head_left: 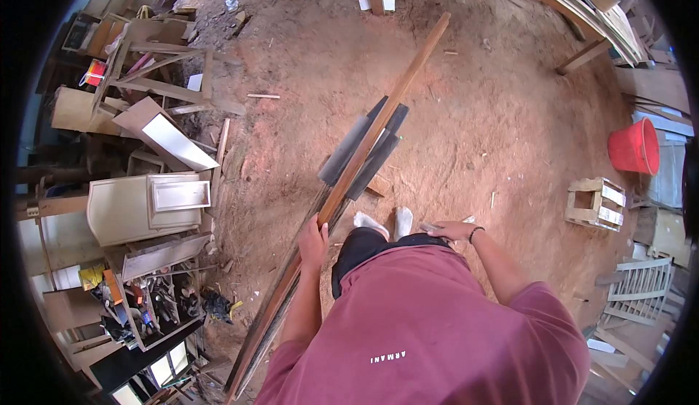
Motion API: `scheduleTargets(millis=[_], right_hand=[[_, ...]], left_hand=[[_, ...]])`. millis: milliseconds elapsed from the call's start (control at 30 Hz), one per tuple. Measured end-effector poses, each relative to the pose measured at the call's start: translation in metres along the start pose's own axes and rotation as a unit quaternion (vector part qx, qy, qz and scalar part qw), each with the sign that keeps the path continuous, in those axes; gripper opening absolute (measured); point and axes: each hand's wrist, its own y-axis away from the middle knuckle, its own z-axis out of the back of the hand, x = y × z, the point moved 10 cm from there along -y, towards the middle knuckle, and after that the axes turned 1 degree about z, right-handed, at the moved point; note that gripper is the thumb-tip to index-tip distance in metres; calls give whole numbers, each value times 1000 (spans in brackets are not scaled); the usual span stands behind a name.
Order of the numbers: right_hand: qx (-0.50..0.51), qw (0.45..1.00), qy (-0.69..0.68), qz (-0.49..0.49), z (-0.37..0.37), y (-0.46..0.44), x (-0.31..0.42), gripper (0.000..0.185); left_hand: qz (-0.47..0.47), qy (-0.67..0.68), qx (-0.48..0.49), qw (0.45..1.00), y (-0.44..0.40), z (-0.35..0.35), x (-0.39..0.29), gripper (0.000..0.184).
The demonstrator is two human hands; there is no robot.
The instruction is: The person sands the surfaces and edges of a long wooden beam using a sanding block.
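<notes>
At left, a pale panel (116,212) lies among scrap wood (169,88). The left hand (313,243) grips a long brown plank (357,161), its fingers curled around the edge. The plank slants from lower left to upper centre, crossing over dark boards (373,166). The right hand (453,230) is by the person's lap; whether its fingers pinch anything cannot be told. Farther right, a crate (595,203) stands near a red bucket (632,147).

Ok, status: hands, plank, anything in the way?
Left hand holding long plank. Right hand by dark shorts, grip unclear. Plank crosses over dark boards. Nothing obviously blocking it.
</notes>
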Motion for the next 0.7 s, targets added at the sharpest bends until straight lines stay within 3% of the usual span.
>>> scheduleTargets(millis=[167,233,333,533,600,700], right_hand=[[-104,994,12,-38,31,-3,-10,90],[-183,983,6,-31,57,5,10,75],[-256,967,-10,-12,80,30,56,88],[-291,957,12,-2,110,29,115,90],[-318,944,42,79,121,27,145,88],[-306,948,21,83,126,14,158,87]], left_hand=[[-57,-1,-14,998,-24,-6,-20,49],[-77,26,-13,997,-39,-5,-32,50],[-95,55,12,994,-65,-15,-47,54],[-115,58,58,990,-114,-43,-69,61],[-159,63,28,985,-125,-41,-83,61],[-149,36,53,987,-132,-43,-91,60]])
